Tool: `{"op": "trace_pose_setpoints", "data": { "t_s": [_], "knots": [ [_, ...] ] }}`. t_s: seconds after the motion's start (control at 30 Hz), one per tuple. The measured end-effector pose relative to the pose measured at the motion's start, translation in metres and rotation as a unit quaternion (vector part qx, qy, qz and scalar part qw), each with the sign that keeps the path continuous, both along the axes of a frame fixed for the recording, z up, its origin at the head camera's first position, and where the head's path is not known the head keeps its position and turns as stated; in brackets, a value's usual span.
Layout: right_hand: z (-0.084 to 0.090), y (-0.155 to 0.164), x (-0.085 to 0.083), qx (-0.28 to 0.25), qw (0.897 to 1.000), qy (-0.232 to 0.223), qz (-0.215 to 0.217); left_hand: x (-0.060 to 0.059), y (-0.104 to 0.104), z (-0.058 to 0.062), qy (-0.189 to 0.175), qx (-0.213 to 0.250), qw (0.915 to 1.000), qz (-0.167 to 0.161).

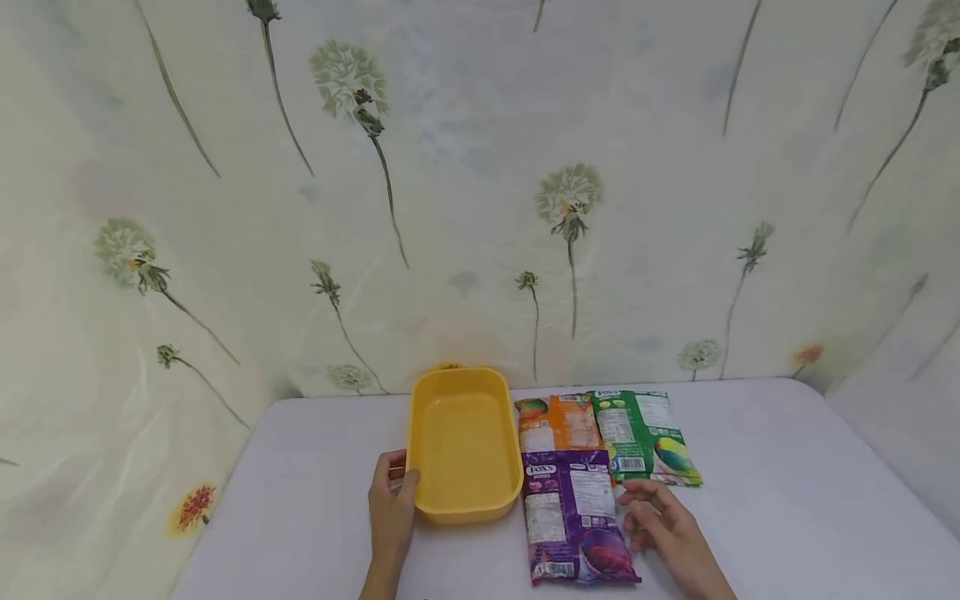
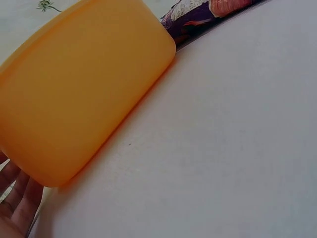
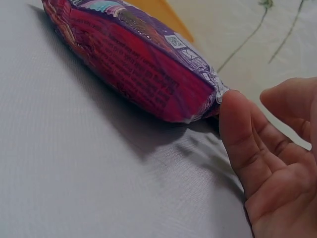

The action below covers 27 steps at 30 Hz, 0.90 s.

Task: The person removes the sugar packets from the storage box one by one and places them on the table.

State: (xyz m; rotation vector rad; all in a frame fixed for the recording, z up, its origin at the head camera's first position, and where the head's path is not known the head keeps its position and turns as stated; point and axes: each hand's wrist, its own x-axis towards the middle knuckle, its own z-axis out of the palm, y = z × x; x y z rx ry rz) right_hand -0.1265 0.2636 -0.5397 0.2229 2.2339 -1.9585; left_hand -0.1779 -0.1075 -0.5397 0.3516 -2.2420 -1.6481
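Observation:
A yellow plastic basin (image 1: 461, 446) sits on the table left of the candy bags. At its left side my left hand (image 1: 392, 504) grips the rim, thumb near the top edge; in the left wrist view the fingers (image 2: 26, 198) lie against the outer wall. A purple FOX'S candy bag (image 1: 573, 521) lies flat, label side up. Beside its right edge is my right hand (image 1: 667, 529), fingers loosely bent, thumb apart, holding nothing. In the right wrist view a fingertip (image 3: 235, 106) is close to the bag's end; contact is hard to tell.
Behind the purple bag lie an orange candy bag (image 1: 577, 421), partly covered by it, and a green candy bag (image 1: 645, 437). The white table (image 1: 795, 483) backs onto a curtain (image 1: 465, 208) printed with dandelions.

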Motion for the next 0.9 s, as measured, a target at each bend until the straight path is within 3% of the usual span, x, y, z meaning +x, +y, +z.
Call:
{"op": "trace_pose_setpoints", "data": {
  "t_s": [0.47, 0.63, 0.77, 0.9],
  "knots": [
    [0.010, -0.003, 0.010, 0.012, 1.000, 0.008, 0.007, 0.008, -0.005, 0.005, 0.008, -0.001, 0.9998, -0.018],
    [0.013, 0.001, 0.006, 0.037, 0.997, 0.069, 0.016, 0.009, -0.012, 0.008, -0.007, -0.027, 0.9980, -0.056],
    [0.021, 0.005, 0.000, 0.134, 0.982, 0.126, 0.035, 0.006, -0.026, 0.017, -0.017, -0.074, 0.9884, -0.132],
    [0.035, 0.013, -0.002, 0.273, 0.948, 0.157, 0.057, 0.010, -0.046, 0.027, 0.000, -0.153, 0.9695, -0.192]
  ]
}}
